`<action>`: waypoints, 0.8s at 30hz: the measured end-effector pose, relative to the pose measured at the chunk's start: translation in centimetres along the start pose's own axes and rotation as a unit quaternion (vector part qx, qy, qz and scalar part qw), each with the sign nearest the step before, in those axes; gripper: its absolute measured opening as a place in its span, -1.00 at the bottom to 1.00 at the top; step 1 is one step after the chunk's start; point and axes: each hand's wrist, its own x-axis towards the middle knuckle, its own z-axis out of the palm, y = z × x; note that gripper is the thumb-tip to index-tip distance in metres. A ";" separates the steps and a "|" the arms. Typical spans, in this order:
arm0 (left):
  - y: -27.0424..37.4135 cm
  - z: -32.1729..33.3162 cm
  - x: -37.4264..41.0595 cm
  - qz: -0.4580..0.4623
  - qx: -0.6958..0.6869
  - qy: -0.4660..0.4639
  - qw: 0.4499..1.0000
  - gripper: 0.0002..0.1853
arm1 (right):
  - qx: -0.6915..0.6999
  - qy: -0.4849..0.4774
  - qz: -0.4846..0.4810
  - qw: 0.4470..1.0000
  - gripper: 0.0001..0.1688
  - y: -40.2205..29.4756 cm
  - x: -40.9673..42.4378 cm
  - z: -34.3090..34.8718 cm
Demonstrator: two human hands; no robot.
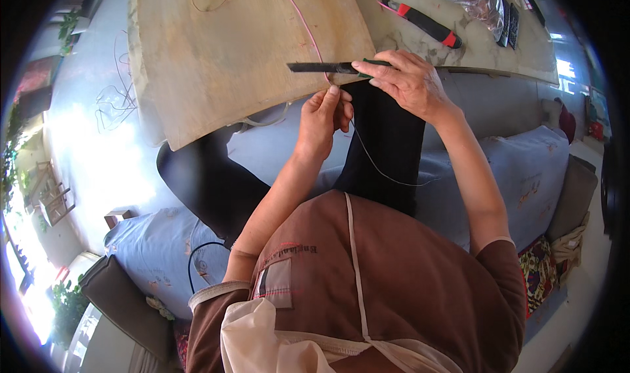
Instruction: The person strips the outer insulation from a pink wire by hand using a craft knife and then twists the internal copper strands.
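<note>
My left hand pinches a thin pink insulated wire between thumb and fingertips, just off the front edge of a wooden board. Above the board, the wire runs up and out of the top of the picture. From below my left fingers trails a thin, bare-looking strand, curving over my dark trouser leg. My right hand grips the green handle of a knife with a long, flat, dark blade. That blade points left and crosses the pink wire just above my left fingertips; whether they touch I cannot tell.
A red and black utility knife lies on the marble-patterned table, near a clear plastic bag and a dark remote control. A reddish-brown wire rests on the board. Tangled thin wire lies on the floor at left.
</note>
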 end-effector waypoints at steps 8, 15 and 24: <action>-0.2 0.6 -0.6 0.059 0.061 0.003 0.996 -0.73 | -0.073 0.059 -0.035 0.995 -0.52 0.0 0.4 2.0; -0.2 0.2 -0.5 0.028 -0.016 0.004 0.999 -0.74 | -0.037 0.018 -0.068 0.997 -0.59 -0.4 0.4 1.5; 0.5 -0.2 -0.6 -0.016 -0.052 -0.025 0.998 -0.76 | -0.004 0.006 -0.078 0.997 -0.63 -0.1 0.4 1.4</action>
